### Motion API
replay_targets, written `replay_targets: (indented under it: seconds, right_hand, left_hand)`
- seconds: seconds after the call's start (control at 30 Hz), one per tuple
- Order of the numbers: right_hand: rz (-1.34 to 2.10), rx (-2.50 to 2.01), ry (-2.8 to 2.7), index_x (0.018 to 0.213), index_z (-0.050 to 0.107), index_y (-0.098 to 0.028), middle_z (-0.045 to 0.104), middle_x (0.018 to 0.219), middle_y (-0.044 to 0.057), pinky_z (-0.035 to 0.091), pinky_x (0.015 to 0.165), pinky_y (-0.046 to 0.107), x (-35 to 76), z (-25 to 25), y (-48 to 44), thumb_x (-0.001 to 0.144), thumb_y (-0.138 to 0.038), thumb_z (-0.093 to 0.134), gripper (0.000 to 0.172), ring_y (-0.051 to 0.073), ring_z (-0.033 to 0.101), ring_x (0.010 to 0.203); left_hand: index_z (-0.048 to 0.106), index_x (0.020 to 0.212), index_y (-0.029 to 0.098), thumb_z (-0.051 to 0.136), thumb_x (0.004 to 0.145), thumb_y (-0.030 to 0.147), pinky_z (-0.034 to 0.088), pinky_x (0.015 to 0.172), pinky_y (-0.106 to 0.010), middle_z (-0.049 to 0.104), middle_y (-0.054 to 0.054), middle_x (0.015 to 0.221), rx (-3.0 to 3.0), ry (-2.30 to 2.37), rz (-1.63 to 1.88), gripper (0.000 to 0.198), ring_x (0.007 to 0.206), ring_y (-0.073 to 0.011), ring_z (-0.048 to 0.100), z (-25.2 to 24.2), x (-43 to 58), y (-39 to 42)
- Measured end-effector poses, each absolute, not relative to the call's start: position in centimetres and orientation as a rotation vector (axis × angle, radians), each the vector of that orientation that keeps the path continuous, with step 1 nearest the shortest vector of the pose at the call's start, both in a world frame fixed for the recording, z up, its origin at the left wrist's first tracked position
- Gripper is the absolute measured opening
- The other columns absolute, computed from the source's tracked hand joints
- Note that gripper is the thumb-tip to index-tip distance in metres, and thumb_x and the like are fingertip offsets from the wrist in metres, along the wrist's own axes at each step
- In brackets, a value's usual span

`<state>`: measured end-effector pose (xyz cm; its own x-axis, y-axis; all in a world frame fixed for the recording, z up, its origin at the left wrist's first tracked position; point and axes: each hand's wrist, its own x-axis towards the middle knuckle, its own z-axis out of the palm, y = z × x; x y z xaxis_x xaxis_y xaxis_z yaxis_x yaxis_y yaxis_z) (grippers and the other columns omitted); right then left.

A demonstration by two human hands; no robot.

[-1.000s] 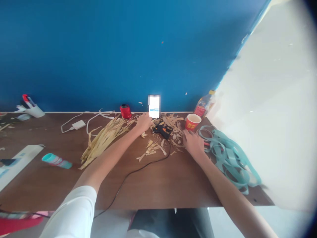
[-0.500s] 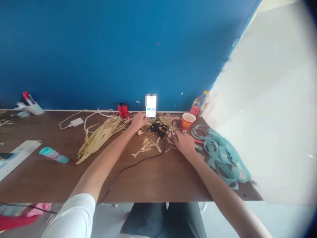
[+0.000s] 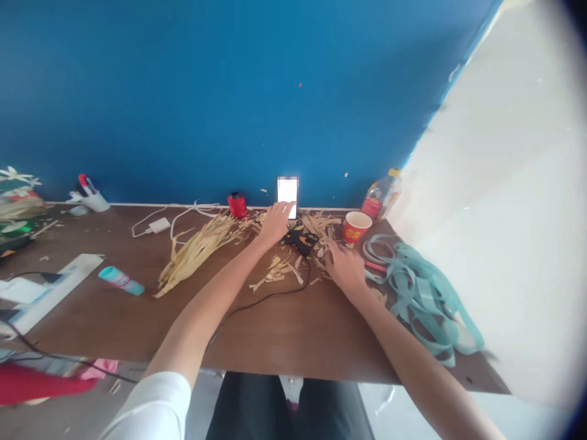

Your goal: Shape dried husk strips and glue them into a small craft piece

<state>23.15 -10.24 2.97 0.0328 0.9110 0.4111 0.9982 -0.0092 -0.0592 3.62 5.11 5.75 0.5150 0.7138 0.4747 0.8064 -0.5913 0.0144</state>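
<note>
My left hand [image 3: 276,222] reaches up to the phone [image 3: 287,190], which leans upright against the blue wall with its screen lit. Its fingers are stretched over the lower part of the screen and hold nothing. Lying loosely at the edge of the scraps, my right hand [image 3: 346,265] has its fingers apart and nothing visible in them. Between the hands sits a black glue gun [image 3: 300,239] with orange parts, its cord [image 3: 270,296] trailing toward the table's front edge. Dry husk scraps [image 3: 275,270] surround it.
Left of my left hand lie a bundle of dry husk strips [image 3: 197,253], a red spool-like container [image 3: 237,205] and a white charger [image 3: 159,225]. A teal tube [image 3: 121,281] and a power strip [image 3: 68,287] are farther left. At right are a paper cup [image 3: 356,227], a bottle [image 3: 380,197] and teal ribbon [image 3: 419,293].
My left hand has moved right and up, from beside the phone to in front of its screen, and its fingers have opened out. My right hand stays in place. The view has shifted left.
</note>
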Motion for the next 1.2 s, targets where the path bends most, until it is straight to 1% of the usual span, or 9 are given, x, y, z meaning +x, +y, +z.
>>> replay_targets:
  seconds: [0.07,0.17,0.27,0.33,0.63,0.87,0.97,1.07,1.2]
  right_hand:
    - [-0.386,-1.965,-1.955,0.11,0.06,-0.018,0.07,0.094,0.008,0.032,0.07,0.03,23.2,2.9,-10.0,0.089,-0.02,0.04,0.029,0.02,0.062,0.083]
    - [-0.407,-1.97,-1.956,0.098,0.062,-0.018,0.07,0.09,0.007,0.031,0.069,0.03,23.5,2.6,-9.6,0.089,-0.02,0.041,0.023,0.02,0.061,0.081]
    - [-0.405,-1.971,-1.966,0.092,0.062,-0.018,0.069,0.087,0.008,0.031,0.07,0.029,23.5,2.5,-9.4,0.089,-0.02,0.041,0.021,0.019,0.061,0.08]
    - [-0.394,-1.965,-1.992,0.092,0.062,-0.018,0.069,0.087,0.008,0.031,0.07,0.029,23.3,2.6,-9.4,0.089,-0.02,0.042,0.021,0.019,0.061,0.081]
    - [-0.398,-1.967,-2.018,0.091,0.061,-0.019,0.069,0.086,0.007,0.03,0.067,0.029,22.8,3.0,-9.4,0.09,-0.021,0.04,0.021,0.019,0.062,0.079]
    - [-0.386,-1.941,-2.037,0.096,0.062,-0.018,0.07,0.089,0.008,0.031,0.068,0.029,22.8,3.0,-9.2,0.09,-0.022,0.04,0.023,0.019,0.063,0.081]
    - [-0.366,-1.948,-2.026,0.095,0.063,-0.018,0.07,0.089,0.008,0.032,0.069,0.028,22.8,3.1,-9.3,0.091,-0.022,0.038,0.025,0.019,0.063,0.08]
    - [-0.349,-1.953,-2.012,0.1,0.063,-0.018,0.071,0.089,0.008,0.032,0.069,0.028,22.8,3.2,-9.4,0.091,-0.022,0.037,0.027,0.019,0.063,0.081]
    - [-0.348,-1.953,-1.988,0.107,0.062,-0.018,0.071,0.091,0.008,0.033,0.07,0.028,23.0,3.4,-9.5,0.091,-0.02,0.036,0.031,0.02,0.063,0.082]
  left_hand:
    - [0.046,0.131,0.017,0.04,0.079,0.004,0.043,0.087,-0.035,0.064,-0.013,0.108,-2.685,-1.396,-0.485,0.053,0.099,-0.0244,0.058,6.1,4.8,6.6]
    - [0.058,0.115,0.017,0.041,0.086,0.022,0.047,0.076,-0.034,0.066,-0.014,0.103,-2.762,-1.546,-0.276,0.034,0.088,-0.0251,0.062,6.2,6.1,8.6]
    - [0.063,0.103,0.016,0.044,0.086,0.039,0.048,0.075,-0.034,0.067,-0.014,0.1,-2.745,-1.59,-0.205,0.034,0.09,-0.0273,0.063,5.8,7.2,9.5]
    - [0.065,0.097,0.014,0.046,0.086,0.043,0.048,0.076,-0.035,0.067,-0.016,0.098,-2.738,-1.643,-0.167,0.036,0.091,-0.0281,0.063,5.3,7.9,9.7]
    - [0.068,0.092,0.013,0.063,0.077,0.038,0.048,0.082,-0.033,0.067,-0.016,0.096,-2.767,-1.611,-0.092,0.029,0.096,-0.0285,0.063,5.5,8.5,10.5]
    - [0.066,0.092,0.012,0.049,0.084,0.019,0.048,0.08,-0.036,0.066,-0.018,0.093,-2.696,-1.667,-0.142,0.021,0.092,-0.0278,0.063,5.7,8.3,9.9]
    - [0.065,0.09,0.015,0.043,0.087,0.023,0.047,0.076,-0.035,0.066,-0.015,0.094,-2.663,-1.71,-0.243,0.024,0.087,-0.0251,0.062,7.1,7.6,10.2]
    - [0.063,0.082,0.018,0.043,0.088,0.029,0.045,0.07,-0.031,0.066,-0.01,0.086,-2.584,-1.807,-0.703,0.024,0.077,-0.0204,0.06,9.1,6.6,10.8]
    - [0.058,0.078,0.019,0.044,0.09,0.034,0.043,0.071,-0.029,0.062,-0.008,0.088,-2.383,-1.665,-1.249,0.024,0.079,-0.0196,0.057,11.5,5.3,10.7]
